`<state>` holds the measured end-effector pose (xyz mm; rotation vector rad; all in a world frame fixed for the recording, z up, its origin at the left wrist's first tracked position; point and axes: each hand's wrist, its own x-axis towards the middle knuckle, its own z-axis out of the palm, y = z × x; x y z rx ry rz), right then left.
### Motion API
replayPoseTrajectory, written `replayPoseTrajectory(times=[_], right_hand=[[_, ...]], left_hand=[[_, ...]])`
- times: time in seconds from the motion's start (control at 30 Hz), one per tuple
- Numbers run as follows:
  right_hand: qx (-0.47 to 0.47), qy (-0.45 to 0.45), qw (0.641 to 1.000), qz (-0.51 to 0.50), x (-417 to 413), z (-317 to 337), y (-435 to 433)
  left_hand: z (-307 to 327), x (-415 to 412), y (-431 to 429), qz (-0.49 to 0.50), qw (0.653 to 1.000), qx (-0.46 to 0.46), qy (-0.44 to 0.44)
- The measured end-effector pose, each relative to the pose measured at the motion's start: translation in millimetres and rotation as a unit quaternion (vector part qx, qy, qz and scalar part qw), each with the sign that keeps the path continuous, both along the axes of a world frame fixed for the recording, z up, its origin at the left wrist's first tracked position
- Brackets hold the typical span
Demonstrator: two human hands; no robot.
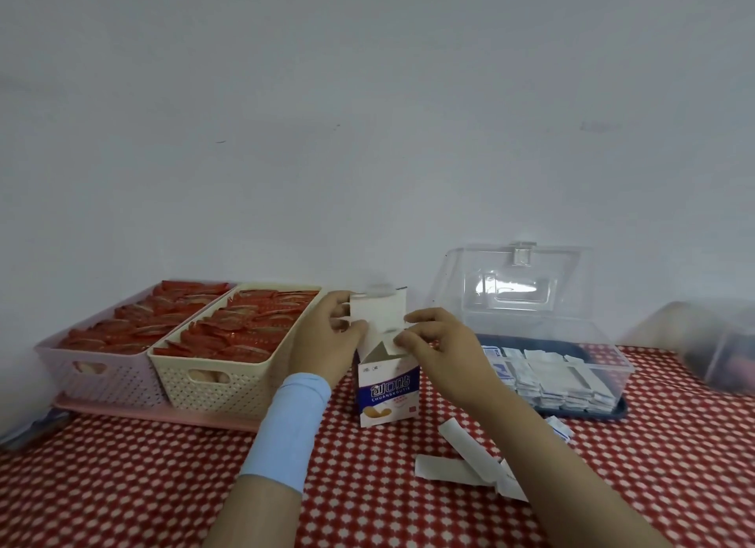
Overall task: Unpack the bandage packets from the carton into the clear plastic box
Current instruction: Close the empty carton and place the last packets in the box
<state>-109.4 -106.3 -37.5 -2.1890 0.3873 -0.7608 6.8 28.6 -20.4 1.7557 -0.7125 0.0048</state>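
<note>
One cardboard carton (388, 388) stands upright, top flaps open, on the checked-cloth table (163, 486). Above it both hands hold one flat white bundle (378, 314): the left hand (322, 335) curls round its left edge and the right hand (441, 343) pinches its lower corner. One clear plastic box (604, 367), lid raised, holds rows of white packets (559, 380) just right. Two woven plastic baskets (228, 388) sit left

The carton (388, 388) is printed card, its inner flaps plain matt white. The clear plastic box (527, 298) is glossy and catches glare on its lid. Two baskets (220, 380) are perforated matt plastic. A patterned cloth (122, 474) covers the surface.
</note>
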Motion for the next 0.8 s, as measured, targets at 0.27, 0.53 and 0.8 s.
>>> replayPoseTrajectory(times=[0.27, 0.53, 0.8], right_hand=[[0.090, -0.027, 0.995, -0.035, 0, 6, 1], [-0.001, 0.062, 0.997, 0.041, -13, 18, -7], [-0.039, 0.099, 0.993, 0.053, -19, 25, -10]], left_hand=[[1, 12, 24, -0.113, 0.992, 0.051, -0.029], [11, 12, 22, -0.092, 0.984, 0.124, -0.087], [9, 17, 39, -0.155, 0.976, 0.146, -0.038]])
